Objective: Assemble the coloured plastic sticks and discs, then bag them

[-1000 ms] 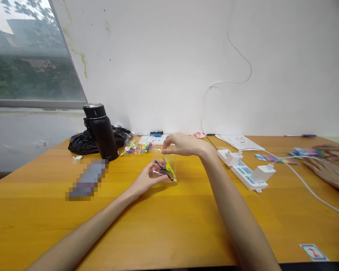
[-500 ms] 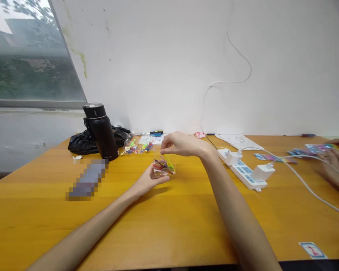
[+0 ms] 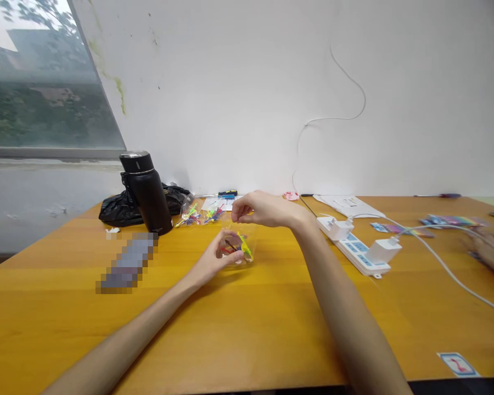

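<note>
The left hand (image 3: 214,257) curls round a clear bag (image 3: 247,248) of colourful plastic bits, pinching it, while the right hand (image 3: 265,209) pinches the top, over there right of the bottle (image 3: 149,200). Two similar packets (image 3: 190,214) lie just right of the bottle, a black sack (image 3: 114,212) behind it, a power strip (image 3: 357,250) well to its right.

Tabletop (image 3: 230,334) of smooth, glossy wood. Parts bag (image 3: 247,247) of clear, shiny plastic. Flask (image 3: 148,198) with matt body, shiny-topped lid (image 3: 135,156).
</note>
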Available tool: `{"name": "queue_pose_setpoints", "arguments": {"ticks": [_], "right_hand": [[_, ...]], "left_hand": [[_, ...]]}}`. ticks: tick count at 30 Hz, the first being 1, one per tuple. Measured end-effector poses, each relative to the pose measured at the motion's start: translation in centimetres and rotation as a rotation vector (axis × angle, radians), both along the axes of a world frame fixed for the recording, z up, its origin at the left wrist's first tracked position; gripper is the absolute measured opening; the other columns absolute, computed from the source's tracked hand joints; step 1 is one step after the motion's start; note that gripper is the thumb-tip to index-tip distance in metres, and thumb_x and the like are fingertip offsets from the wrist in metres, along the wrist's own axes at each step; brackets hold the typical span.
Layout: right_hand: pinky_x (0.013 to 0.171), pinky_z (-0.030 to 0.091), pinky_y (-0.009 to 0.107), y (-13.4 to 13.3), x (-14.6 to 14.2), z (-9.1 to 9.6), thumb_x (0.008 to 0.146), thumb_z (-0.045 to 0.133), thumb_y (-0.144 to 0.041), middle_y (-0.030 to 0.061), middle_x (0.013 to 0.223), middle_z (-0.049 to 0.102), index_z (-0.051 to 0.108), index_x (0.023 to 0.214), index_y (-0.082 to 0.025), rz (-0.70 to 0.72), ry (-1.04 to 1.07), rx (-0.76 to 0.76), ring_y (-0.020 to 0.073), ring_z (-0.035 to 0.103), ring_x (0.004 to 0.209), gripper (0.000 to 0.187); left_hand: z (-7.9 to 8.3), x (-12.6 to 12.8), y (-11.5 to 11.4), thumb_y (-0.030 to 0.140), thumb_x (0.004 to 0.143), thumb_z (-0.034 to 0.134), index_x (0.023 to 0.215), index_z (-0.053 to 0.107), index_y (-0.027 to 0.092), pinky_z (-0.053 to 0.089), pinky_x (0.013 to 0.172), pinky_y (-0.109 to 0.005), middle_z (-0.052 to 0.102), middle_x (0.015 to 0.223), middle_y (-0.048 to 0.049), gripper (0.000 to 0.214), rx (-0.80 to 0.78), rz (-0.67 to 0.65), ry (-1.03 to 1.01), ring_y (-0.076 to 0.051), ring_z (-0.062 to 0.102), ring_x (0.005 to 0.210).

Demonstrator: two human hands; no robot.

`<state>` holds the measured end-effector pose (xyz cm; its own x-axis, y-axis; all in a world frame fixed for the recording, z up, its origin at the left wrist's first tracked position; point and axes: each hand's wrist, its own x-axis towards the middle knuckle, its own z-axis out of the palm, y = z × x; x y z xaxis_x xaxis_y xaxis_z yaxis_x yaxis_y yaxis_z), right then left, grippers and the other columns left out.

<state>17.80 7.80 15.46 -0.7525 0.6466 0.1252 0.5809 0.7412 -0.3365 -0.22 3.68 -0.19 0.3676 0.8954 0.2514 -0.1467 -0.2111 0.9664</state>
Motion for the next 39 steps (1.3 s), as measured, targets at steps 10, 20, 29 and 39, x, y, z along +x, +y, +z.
{"name": "queue_pose_setpoints", "arguments": {"ticks": [10, 20, 29, 39], "right_hand": [[0.062, 0.043, 0.022, 0.1, 0.2, -0.2, 0.075, 0.065, -0.006, 0.003, 0.088, 0.072, 0.065, 0.092, -0.017, -0.058, 0.003, -0.036, 0.0136, 0.063, 0.075, 0.021], [0.061, 0.039, 0.023, 0.8, 0.2, -0.6, 0.085, 0.062, -0.016, 0.0037, 0.089, 0.072, 0.068, 0.104, -0.02, -0.109, -0.009, 0.054, 0.0137, 0.062, 0.073, 0.02], [0.061, 0.04, 0.022, 0.6, 0.5, -0.4, 0.086, 0.057, -0.016, 0.0024, 0.084, 0.074, 0.067, 0.107, -0.02, -0.11, 0.006, -0.043, 0.0139, 0.064, 0.072, 0.023], [0.068, 0.043, 0.023, -1.0, -0.7, 0.3, 0.087, 0.063, -0.017, 0.0048, 0.101, 0.072, 0.065, 0.107, -0.02, -0.032, -0.026, -0.034, 0.0143, 0.063, 0.081, 0.02]], "left_hand": [[1.0, -0.4, 0.2, 0.042, 0.085, 0.069, 0.102, 0.065, 0.021, 0.052, 0.09, -0.039, 0.07, 0.115, -0.0091, 0.028, 0.109, 0.197, -0.029, -0.022, 0.068, 0.096], [1.3, -0.4, 0.1, 0.039, 0.087, 0.068, 0.108, 0.063, 0.022, 0.054, 0.091, -0.038, 0.067, 0.117, -0.0092, 0.028, 0.154, 0.199, -0.041, -0.026, 0.063, 0.112], [1.4, -0.6, 0.3, 0.04, 0.088, 0.066, 0.105, 0.065, 0.022, 0.05, 0.094, -0.039, 0.069, 0.113, -0.0082, 0.024, 0.14, 0.234, -0.062, -0.026, 0.064, 0.111], [1.7, -0.8, 0.2, 0.044, 0.088, 0.065, 0.095, 0.068, 0.021, 0.049, 0.095, -0.036, 0.071, 0.102, -0.0065, 0.024, 0.118, 0.314, -0.108, -0.024, 0.064, 0.106]]}}
